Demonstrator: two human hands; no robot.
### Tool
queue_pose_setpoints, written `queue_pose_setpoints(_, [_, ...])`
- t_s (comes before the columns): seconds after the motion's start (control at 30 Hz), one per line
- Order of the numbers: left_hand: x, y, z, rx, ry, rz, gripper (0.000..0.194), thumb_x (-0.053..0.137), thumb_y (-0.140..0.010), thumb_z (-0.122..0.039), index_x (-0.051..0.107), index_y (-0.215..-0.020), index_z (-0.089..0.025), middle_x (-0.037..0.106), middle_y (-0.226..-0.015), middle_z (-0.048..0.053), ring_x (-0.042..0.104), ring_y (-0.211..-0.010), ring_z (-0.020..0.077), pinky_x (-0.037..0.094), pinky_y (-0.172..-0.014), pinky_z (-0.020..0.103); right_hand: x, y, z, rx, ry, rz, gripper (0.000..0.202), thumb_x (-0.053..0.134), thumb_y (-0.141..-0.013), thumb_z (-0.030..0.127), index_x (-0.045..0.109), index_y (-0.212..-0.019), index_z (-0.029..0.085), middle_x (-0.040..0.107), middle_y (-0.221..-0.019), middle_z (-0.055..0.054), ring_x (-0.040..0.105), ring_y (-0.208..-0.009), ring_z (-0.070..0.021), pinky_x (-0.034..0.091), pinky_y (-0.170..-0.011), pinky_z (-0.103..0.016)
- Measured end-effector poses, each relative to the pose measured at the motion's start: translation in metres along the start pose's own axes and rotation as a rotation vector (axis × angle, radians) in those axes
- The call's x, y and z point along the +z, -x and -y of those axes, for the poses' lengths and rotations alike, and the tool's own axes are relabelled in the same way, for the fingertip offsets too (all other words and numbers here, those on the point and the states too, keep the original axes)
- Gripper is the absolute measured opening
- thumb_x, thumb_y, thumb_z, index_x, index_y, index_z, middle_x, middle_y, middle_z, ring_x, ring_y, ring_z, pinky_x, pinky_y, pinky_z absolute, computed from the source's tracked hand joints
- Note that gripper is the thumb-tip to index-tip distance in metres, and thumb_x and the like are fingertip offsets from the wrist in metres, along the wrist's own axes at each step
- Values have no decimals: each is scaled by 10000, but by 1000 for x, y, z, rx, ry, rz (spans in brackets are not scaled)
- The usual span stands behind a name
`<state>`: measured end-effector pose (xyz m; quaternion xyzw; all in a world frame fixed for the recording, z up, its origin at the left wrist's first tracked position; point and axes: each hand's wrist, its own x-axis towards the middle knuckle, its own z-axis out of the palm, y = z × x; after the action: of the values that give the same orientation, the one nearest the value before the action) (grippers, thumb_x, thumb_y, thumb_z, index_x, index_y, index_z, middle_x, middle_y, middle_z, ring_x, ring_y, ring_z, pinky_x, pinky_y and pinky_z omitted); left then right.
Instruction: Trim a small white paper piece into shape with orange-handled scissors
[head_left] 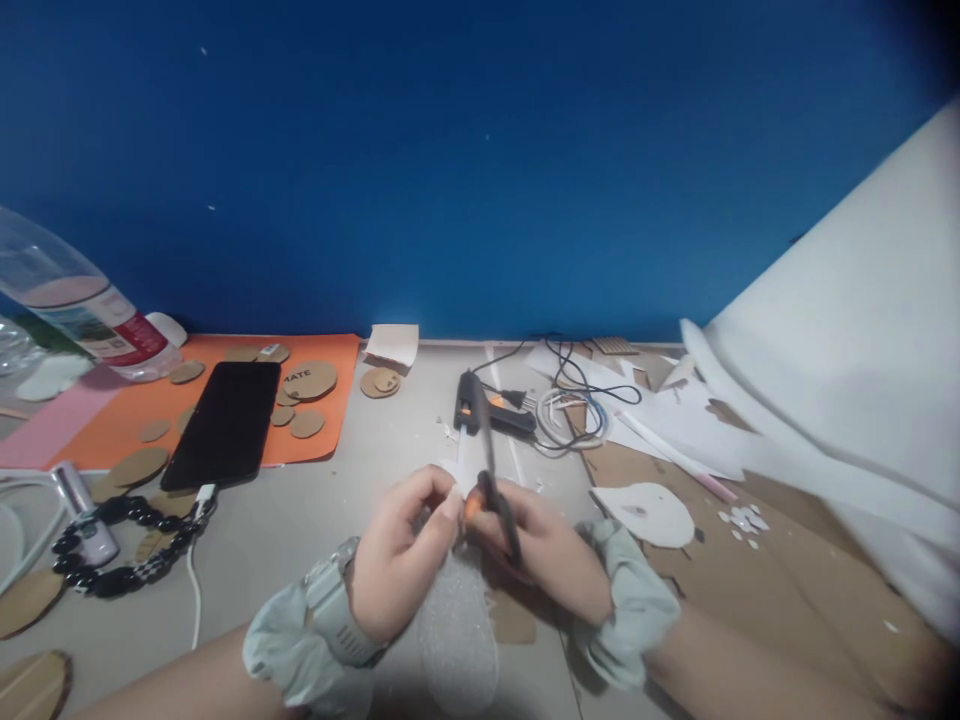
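Note:
My right hand (536,545) is closed on a pair of scissors (491,485) with black and orange handles, their blades pointing away from me. Close beside it, my left hand (409,550) pinches a small white piece (453,500), perhaps paper; its shape is mostly hidden by the fingers. Beyond both hands a black glue gun (471,405) with orange parts lies on the table. Under my wrists rests a translucent, glittery oval piece (459,640), beside a small cardboard scrap (516,615).
To the left are a black phone (229,425), an orange sheet (341,400) with cardboard discs (311,380), a beaded bracelet (124,580) and a bottle (105,320). On the right lie coiled cables (570,420), a white cutout (649,515), paper scraps (742,520) and cardboard (720,600).

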<state>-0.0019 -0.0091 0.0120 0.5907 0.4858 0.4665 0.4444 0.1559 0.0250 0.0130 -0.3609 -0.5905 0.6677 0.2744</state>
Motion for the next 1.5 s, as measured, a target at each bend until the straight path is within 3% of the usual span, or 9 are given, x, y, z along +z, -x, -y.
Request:
queue_pose_setpoints(0.1, [1, -2, 1, -28, -66, 78, 223, 420, -924, -265, 484, -729, -178, 470, -665, -23, 444, -631, 127, 375, -626, 253, 2, 1, 1, 12, -119, -155, 311, 623, -815, 462, 486, -840, 184, 377, -578, 78, 305, -459, -63, 263, -426, -183])
queue_pose_setpoints(0.2, [3, -3, 2, -47, -129, 109, 210, 417, -913, -251, 489, -729, -179, 471, -665, -19, 446, -637, 135, 372, -625, 260, 3, 2, -1, 19, -161, -218, 300, 624, -812, 447, 475, -894, 200, 399, -593, 78, 343, -468, -71, 288, -433, -186])
queue_pose_setpoints(0.43, [4, -5, 2, -32, -168, 146, 213, 419, -904, -246, 523, -733, -173, 529, -682, 2, 486, -656, 151, 384, -629, 265, 0, 3, -4, -50, -13, -211, 178, 596, -846, 335, 521, -895, 181, 446, -686, 48, 427, -619, -99, 367, -590, -219])
queue_pose_setpoints(0.67, [3, -3, 4, -12, -161, 153, 220, 414, -915, -246, 520, -735, -176, 512, -678, -6, 470, -646, 143, 381, -624, 256, 0, 2, -3, -41, 60, -253, 174, 612, -824, 310, 520, -896, 182, 466, -704, 42, 440, -634, -108, 374, -605, -230])
queue_pose_setpoints(1.0, [3, -3, 4, -21, -155, 145, 215, 403, -924, -246, 524, -760, -175, 527, -698, -1, 486, -667, 149, 387, -642, 267, 0, 2, -3, 9, -19, -229, 231, 677, -773, 323, 512, -852, 182, 468, -688, 45, 427, -617, -108, 369, -570, -223])
queue_pose_setpoints(1.37, [1, -3, 3, -57, -135, 148, 216, 397, -934, -267, 512, -775, -176, 506, -704, -10, 469, -672, 143, 377, -659, 270, -1, 2, 1, -15, 45, -241, 249, 673, -787, 369, 523, -841, 178, 484, -682, 41, 444, -614, -107, 383, -578, -223])
queue_pose_setpoints(1.5, [1, -3, 2, -43, -107, 98, 219, 401, -940, -281, 494, -769, -181, 478, -682, -24, 453, -646, 133, 370, -640, 262, 0, 4, -1, 9, -47, -166, 314, 534, -875, 486, 476, -794, 188, 385, -562, 73, 341, -457, -69, 309, -428, -188])
